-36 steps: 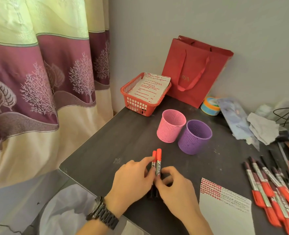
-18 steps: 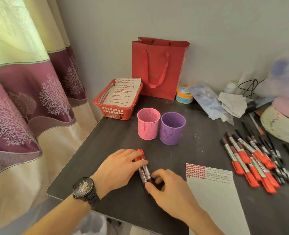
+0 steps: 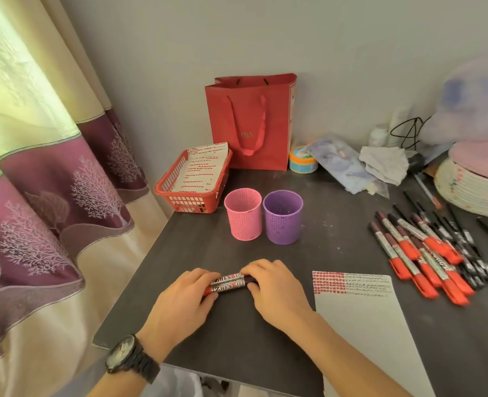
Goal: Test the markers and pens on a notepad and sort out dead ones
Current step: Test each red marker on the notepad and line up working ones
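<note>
Between left hand [image 3: 179, 299] and right hand [image 3: 277, 293], two markers [image 3: 227, 283] (label: "ZHEN")

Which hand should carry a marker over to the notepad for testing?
Right, probably: the right hand holds the two markers on the side nearest the notepad; the left hand holds their red-capped ends, farther away.

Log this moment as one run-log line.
left hand + right hand: gripping two markers side by side, horizontal | notepad: right of hands, untouched
</note>
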